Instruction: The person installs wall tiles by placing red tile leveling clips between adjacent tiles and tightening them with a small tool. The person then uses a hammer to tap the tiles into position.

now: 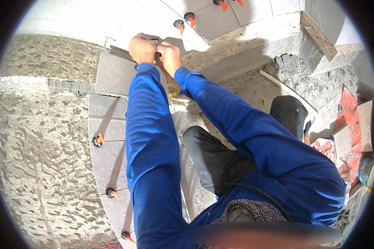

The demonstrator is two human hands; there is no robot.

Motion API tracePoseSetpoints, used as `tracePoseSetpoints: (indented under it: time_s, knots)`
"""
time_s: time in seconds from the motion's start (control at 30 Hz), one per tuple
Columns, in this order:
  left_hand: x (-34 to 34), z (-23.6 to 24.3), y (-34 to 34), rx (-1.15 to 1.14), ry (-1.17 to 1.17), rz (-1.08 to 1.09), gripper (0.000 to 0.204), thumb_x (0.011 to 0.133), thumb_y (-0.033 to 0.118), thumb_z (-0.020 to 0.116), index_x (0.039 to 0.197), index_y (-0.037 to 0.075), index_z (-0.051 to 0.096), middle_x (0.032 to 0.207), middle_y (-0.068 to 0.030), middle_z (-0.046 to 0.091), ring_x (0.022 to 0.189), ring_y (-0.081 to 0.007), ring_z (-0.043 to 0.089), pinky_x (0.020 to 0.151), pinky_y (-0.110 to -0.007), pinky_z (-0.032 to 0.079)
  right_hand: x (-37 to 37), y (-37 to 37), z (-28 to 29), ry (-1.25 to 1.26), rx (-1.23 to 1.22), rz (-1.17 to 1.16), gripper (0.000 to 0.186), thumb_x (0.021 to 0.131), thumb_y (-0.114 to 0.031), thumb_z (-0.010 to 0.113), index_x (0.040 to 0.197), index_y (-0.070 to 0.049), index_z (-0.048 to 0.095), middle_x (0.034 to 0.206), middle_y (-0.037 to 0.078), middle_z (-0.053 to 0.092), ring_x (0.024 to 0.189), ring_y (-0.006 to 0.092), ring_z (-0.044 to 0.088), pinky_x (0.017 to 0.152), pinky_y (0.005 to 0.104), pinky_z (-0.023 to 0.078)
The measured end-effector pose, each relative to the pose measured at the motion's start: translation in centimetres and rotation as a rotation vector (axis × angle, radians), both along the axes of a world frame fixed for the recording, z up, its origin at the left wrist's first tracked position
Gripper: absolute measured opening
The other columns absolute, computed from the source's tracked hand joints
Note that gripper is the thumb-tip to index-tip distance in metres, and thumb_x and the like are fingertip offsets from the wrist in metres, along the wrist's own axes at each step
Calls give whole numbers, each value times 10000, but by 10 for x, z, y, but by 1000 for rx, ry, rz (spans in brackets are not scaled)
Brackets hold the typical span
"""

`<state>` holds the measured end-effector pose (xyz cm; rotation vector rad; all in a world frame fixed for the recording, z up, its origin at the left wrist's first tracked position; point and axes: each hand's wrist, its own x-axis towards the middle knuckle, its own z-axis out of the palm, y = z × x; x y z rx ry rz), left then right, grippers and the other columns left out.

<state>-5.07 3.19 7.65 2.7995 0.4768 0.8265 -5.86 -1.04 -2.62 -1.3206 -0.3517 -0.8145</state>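
Note:
My left hand (142,49) and my right hand (169,57) meet near the top, fingers closed round a small black piece (156,40), mostly hidden by them. They are over the edge of a grey tile (114,74); another black piece shows partly below my left hand. Several black round fittings with red or orange handles (190,18) sit on the pale tiles (207,29) above. More such fittings (98,140) stand along the joints of the curved grey tile strip (104,162) at the left, partly covered by my left sleeve.
Rough mortar (37,162) covers the left side. My knees rest on the lower dusty surface. To the right lie a pale curved strip (286,91), red crumpled material (349,116), cardboard (364,124) and a concrete step edge (313,37).

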Motion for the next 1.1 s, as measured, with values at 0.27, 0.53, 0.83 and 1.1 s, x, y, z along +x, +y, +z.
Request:
tracePoseSetpoints:
  time_s: [0.27, 0.53, 0.83, 1.1]
  knots:
    - [-2, 10, 6, -33, 84, 33, 264, 595, 251, 824, 733, 54, 714, 763, -131, 705, 782, -266, 695, 750, -365, 539, 2, 5, 0, 20, -8, -30, 80, 682, -16, 632, 744, -61, 656, 693, 147, 563, 663, 337, 583, 577, 422, 458]
    - [2, 12, 7, -53, 152, 68, 246, 591, 240, 828, 717, 55, 726, 778, -123, 713, 781, -254, 696, 755, -354, 538, 2, 6, -1, 6, 25, -49, 63, 679, -9, 638, 725, -52, 644, 682, 139, 558, 644, 332, 577, 569, 415, 456]
    - [5, -3, 6, -245, -93, 20, 293, 533, 105, 824, 787, 4, 716, 800, -173, 707, 803, -300, 692, 768, -372, 534, -1, 0, 2, 44, -40, 1, 79, 653, -21, 648, 720, -62, 639, 740, 131, 580, 715, 342, 595, 620, 434, 473]
    - [6, -2, -2, -220, -125, 65, 254, 519, 84, 806, 727, 4, 685, 789, -190, 698, 779, -316, 690, 743, -389, 538, -1, -2, 2, 37, -83, 25, 90, 649, -14, 634, 726, -60, 640, 777, 128, 596, 760, 349, 608, 656, 448, 491]
